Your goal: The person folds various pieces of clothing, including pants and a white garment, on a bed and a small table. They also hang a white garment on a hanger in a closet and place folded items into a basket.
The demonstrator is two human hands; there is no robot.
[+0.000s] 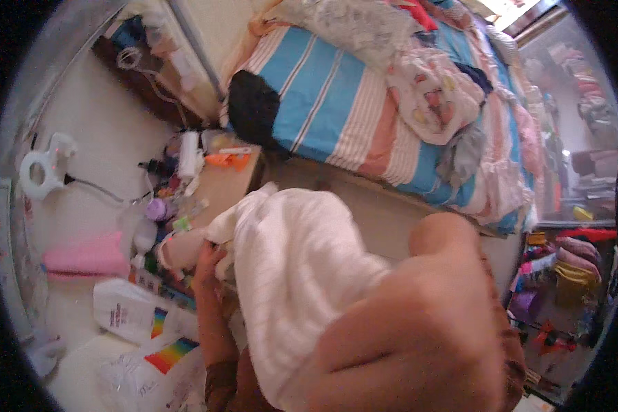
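A white, faintly striped cloth garment [293, 257] spans the middle of the view, with soft folds. My left hand [211, 265] is at its left side, fingers curled on a cream edge of the fabric. My right hand [422, 309] looms large and blurred at the lower right, close to the camera. Its fingers are bent over the cloth's right side, and the part inside the grip is hidden. A brown sleeve [221, 381] shows below my left hand.
A bed with a blue, white and coral striped cover [324, 98] holds heaped clothes. A cluttered wooden table [226, 180] stands left of it. White plastic bags [129, 309] and a pink item [90, 256] lie at left. Shelves of folded clothes [577, 257] are at right.
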